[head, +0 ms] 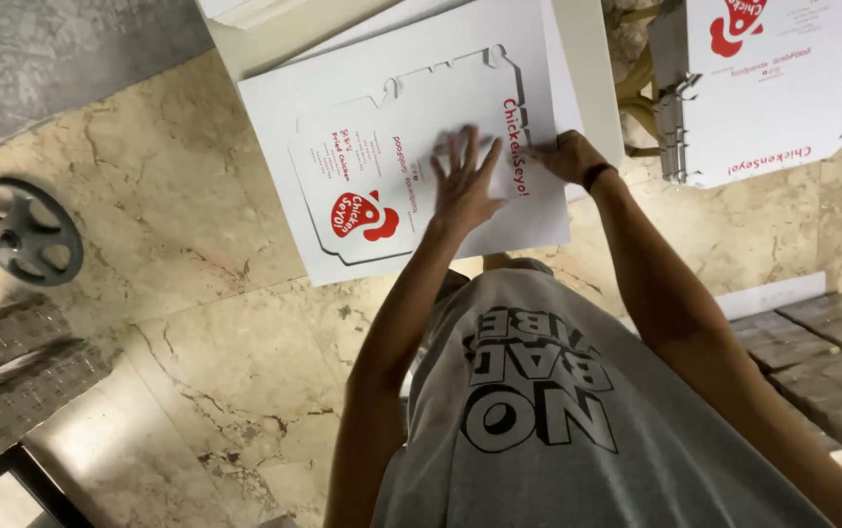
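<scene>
Bare floor (196, 323) left, box stack (763, 88) right

Both hands (465, 181) on the die-cut sheet (411, 147), perhaps a stack (773, 88) right

left hand (465, 184) splayed flat, right hand (565, 156) pinching

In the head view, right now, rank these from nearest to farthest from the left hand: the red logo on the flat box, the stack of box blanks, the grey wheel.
1. Red logo, just left of the left hand.
2. Stack of box blanks, upper right.
3. Grey wheel, far left on the floor.
</scene>
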